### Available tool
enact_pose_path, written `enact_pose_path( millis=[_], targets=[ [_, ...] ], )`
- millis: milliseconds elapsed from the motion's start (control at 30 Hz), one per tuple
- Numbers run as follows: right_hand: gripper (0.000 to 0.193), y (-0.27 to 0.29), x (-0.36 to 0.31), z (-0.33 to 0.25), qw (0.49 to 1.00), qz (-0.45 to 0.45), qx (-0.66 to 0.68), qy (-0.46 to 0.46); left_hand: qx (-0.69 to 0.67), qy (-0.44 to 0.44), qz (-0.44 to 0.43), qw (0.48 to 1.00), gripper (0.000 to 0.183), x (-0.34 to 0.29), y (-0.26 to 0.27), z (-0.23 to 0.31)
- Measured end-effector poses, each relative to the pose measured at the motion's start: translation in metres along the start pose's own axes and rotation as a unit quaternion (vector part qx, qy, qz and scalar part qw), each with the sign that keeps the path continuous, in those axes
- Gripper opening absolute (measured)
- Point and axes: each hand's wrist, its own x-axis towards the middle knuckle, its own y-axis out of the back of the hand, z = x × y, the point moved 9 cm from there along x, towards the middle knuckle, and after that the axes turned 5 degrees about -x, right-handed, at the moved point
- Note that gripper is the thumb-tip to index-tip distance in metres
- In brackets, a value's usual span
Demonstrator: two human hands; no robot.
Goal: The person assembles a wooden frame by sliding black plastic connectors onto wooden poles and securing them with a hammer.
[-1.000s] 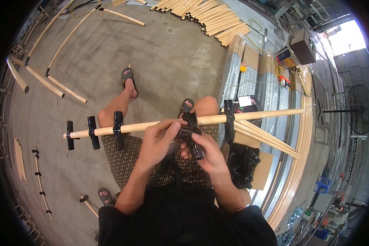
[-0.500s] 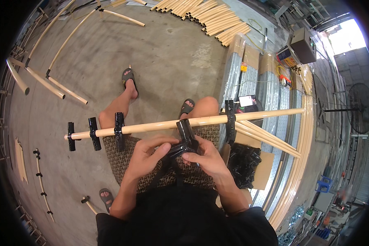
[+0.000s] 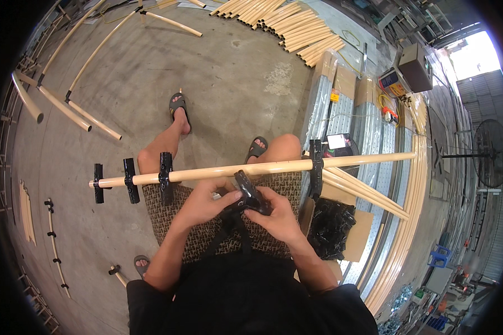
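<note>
Fingers (image 3: 271, 195) of both hands grip the joint (image 3: 250, 192) above the lap; the left hand (image 3: 201, 206) pinches its left side by thumb and fingertips, while the right hand (image 3: 276, 218) holds its lower right end; the joint seems best steadied in the right hand, leaving the left thumb to press or turn; a pinch close in would probably give more control than one far out; if it comes in two halves, they should sit square before any squeeze, since a skewed edge could slip or nip skin; holding it clear of the pole would avoid knocks.

The joint is black and glossy, one tubular arm tilted up and to the left; the hands cover part of it, so its full form cannot be told; just beyond, the pole (image 3: 229, 171), pale and smooth, lies crosswise over the legs; whether the joint's tip touches it is unclear; four black fittings (image 3: 166, 178) sit around it, three toward its left end, one right of the hands; to the right lies a heap of black parts (image 3: 332, 223); farther off, many pale tubes (image 3: 302, 33) lie on the floor (image 3: 235, 72).
</note>
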Motion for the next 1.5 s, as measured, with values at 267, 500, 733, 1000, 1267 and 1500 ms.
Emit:
enact_pose_path(
  millis=[267,500,733,1000,1267,1500],
  targets=[
    [0.046,0.002,0.001,-0.002,1.000,0.009,0.016,0.024,-0.044,-0.041,0.007,0.998,0.021,-0.006,-0.001,0.011],
    [0.047,0.002,0.001,-0.003,1.000,0.005,0.017,0.024,-0.019,-0.040,0.016,0.999,0.020,-0.005,-0.002,0.010],
    [0.046,0.000,-0.001,-0.003,1.000,-0.016,0.016,0.004,-0.081,-0.040,0.004,0.996,0.017,-0.006,-0.003,0.000],
    [0.050,-0.002,0.000,0.000,0.997,-0.037,0.055,0.027,-0.193,-0.035,0.065,0.978,0.018,-0.010,-0.006,-0.009],
    [0.045,-0.004,0.003,-0.003,0.992,-0.016,0.108,0.067,-0.309,0.049,0.065,0.948,0.019,-0.010,-0.011,-0.034],
    [0.023,0.009,0.010,0.015,0.981,0.136,0.130,0.036,-0.355,0.090,0.110,0.924,0.027,-0.007,-0.027,-0.053]
  ],
)
